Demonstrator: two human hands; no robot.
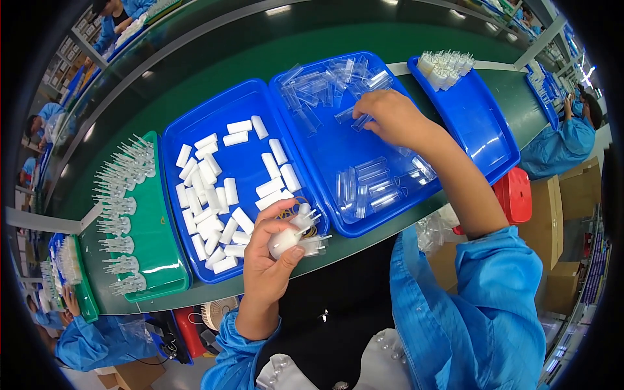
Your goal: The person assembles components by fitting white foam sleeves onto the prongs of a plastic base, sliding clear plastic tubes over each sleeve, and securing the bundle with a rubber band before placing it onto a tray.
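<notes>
My left hand [270, 250] is closed around a white rounded plastic piece [283, 242] with thin prongs pointing right. Clear plastic shows beside its prongs; whether it is part of the piece, I cannot tell. Over the middle blue tray [305, 140], my right hand [392, 117] has its fingertips pinched on a clear plastic tube [359, 123]. More clear tubes [322, 84] lie loosely at that tray's far end, and others [370, 182] lie in rows at its near end. White cylindrical pieces [209, 172] are scattered in the blue tray [252, 91] to the left.
A green tray [156, 260] at the left holds rows of white pronged pieces [120, 227]. Another blue tray [471, 114] at the right has similar pieces [445, 68] at its far end. Below the bench are a red container [513, 195] and cardboard boxes [548, 221]. Other people work nearby.
</notes>
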